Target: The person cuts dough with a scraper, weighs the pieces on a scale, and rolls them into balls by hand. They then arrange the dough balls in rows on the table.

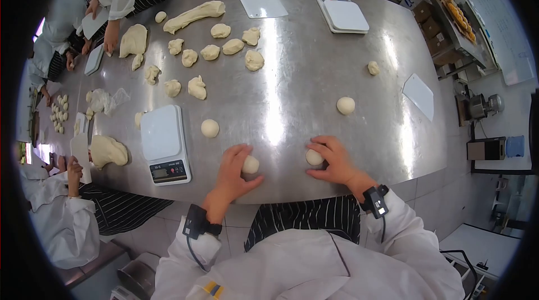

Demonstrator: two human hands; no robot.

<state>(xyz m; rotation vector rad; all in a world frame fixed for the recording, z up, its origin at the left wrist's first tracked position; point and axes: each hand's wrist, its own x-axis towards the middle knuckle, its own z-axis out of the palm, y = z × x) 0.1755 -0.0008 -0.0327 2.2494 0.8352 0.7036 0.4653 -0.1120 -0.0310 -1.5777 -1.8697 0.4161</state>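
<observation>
Cupping left ball [250, 165] in left hand [231, 173], right ball [314, 157] in right hand [337, 163], you hold both on the table [306, 75]. Judged light, soft, easily dented: grip low around the sides.

No lettering is legible: markings on the control panel [168, 171] of the near white scale [162, 133], the whiteboard [508, 33] and the shelved cartons [432, 28] are too small or blurred.
</observation>
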